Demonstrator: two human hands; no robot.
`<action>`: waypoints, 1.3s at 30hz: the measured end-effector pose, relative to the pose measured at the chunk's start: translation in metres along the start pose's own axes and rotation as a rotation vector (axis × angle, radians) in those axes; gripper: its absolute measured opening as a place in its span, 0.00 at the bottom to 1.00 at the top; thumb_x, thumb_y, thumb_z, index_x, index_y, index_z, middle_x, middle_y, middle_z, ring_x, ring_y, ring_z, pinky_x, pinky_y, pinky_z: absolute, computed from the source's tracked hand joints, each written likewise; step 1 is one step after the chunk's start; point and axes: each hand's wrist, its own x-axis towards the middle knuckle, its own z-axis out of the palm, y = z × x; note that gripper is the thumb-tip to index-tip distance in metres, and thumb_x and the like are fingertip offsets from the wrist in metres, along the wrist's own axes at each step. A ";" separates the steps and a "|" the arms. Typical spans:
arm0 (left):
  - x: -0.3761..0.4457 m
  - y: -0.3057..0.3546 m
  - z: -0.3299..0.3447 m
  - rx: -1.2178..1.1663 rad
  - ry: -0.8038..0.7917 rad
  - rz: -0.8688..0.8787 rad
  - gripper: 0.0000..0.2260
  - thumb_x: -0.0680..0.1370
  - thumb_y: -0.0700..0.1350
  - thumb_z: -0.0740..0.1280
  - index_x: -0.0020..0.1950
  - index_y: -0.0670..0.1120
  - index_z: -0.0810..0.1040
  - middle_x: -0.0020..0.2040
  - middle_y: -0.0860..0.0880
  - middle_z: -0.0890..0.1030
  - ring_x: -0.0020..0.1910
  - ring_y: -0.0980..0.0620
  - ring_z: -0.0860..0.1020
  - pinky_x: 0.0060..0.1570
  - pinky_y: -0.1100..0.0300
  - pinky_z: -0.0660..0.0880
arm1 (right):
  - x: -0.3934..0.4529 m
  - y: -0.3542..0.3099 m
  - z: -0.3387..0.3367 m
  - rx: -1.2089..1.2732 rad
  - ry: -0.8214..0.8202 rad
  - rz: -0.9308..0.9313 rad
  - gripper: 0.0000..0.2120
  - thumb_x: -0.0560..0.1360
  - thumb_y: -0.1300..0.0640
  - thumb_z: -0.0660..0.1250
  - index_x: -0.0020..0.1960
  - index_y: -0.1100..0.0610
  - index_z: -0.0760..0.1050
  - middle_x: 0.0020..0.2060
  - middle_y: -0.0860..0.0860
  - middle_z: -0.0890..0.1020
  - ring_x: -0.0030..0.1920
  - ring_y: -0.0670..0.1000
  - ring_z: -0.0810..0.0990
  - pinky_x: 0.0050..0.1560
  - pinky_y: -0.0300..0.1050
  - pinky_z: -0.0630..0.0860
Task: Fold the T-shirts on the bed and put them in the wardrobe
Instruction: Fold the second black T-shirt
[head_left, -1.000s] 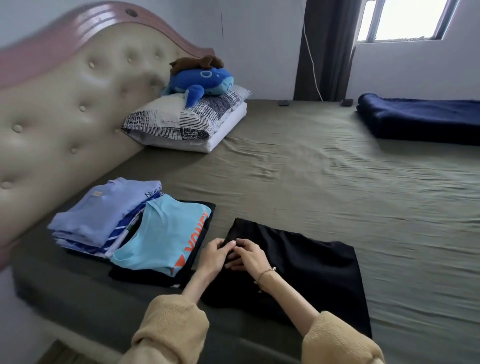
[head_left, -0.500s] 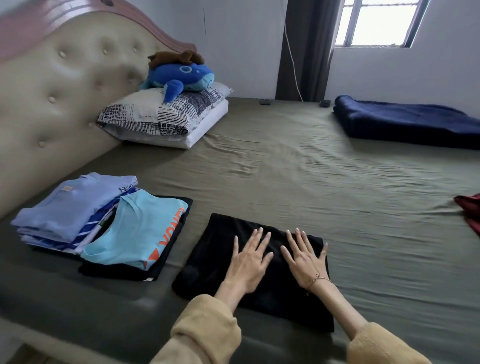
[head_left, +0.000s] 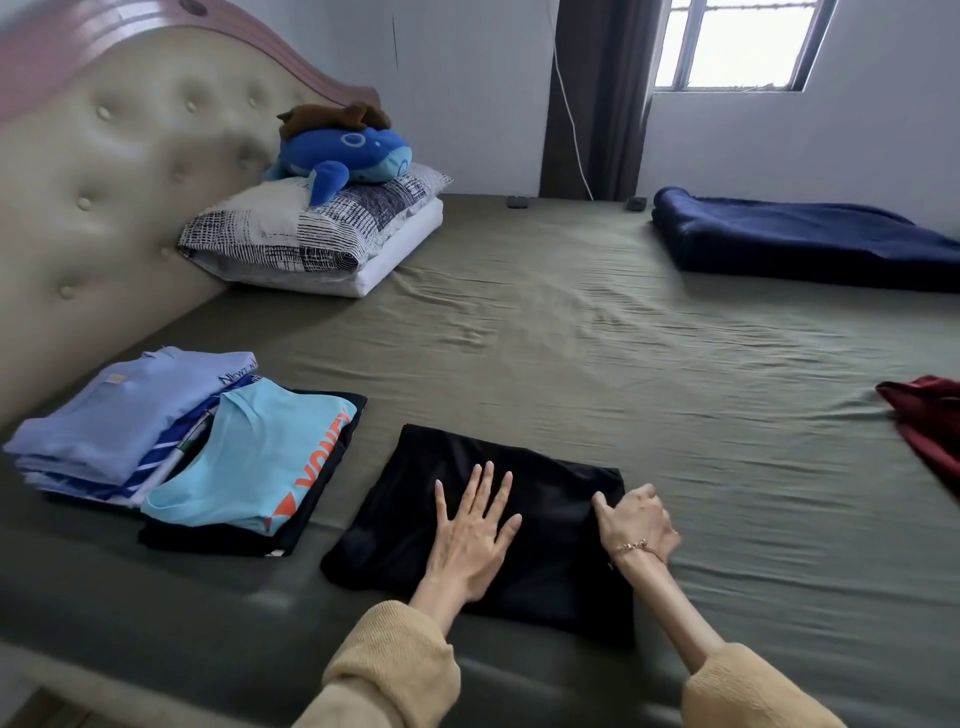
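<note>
Folded black matte T-shirt (head_left: 467, 499), roughly rectangular, lies at the near edge of the olive, finely wrinkled bed sheet (head_left: 623, 364). Left hand (head_left: 475, 535) lies flat on it with fingers spread wide; right hand (head_left: 636, 522), fingers curled, grips its right edge. Left of it sits a light-blue folded T-shirt with orange lettering (head_left: 260, 462).

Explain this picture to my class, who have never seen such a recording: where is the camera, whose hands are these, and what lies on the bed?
The camera sits on a person's head, looking down at their own two hands. The left hand lies flat on a folded black T-shirt. The right hand curls at that shirt's right edge, seemingly gripping it. On the bed, to the left, are two stacks of folded shirts. Farther off lie pillows, a blue plush toy, a navy blanket and a red garment.
</note>
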 end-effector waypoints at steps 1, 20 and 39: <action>0.001 0.000 0.001 0.005 0.000 -0.004 0.24 0.82 0.58 0.42 0.73 0.55 0.33 0.75 0.53 0.32 0.72 0.56 0.29 0.66 0.45 0.25 | -0.001 0.000 -0.002 0.002 -0.036 0.004 0.26 0.76 0.43 0.60 0.61 0.64 0.69 0.60 0.59 0.76 0.62 0.58 0.74 0.57 0.50 0.71; 0.002 0.113 0.004 0.197 0.021 0.162 0.24 0.83 0.47 0.49 0.78 0.49 0.48 0.77 0.46 0.51 0.76 0.50 0.49 0.72 0.42 0.46 | 0.044 0.095 -0.055 0.367 -0.075 -0.103 0.13 0.79 0.63 0.59 0.58 0.67 0.76 0.55 0.67 0.79 0.57 0.66 0.76 0.49 0.49 0.65; 0.019 0.120 -0.015 -0.682 0.022 -0.062 0.14 0.81 0.42 0.56 0.62 0.45 0.77 0.48 0.46 0.80 0.44 0.52 0.78 0.49 0.59 0.72 | 0.030 0.043 -0.091 0.531 -0.174 -0.111 0.13 0.77 0.59 0.61 0.58 0.65 0.76 0.57 0.64 0.78 0.60 0.62 0.75 0.54 0.48 0.68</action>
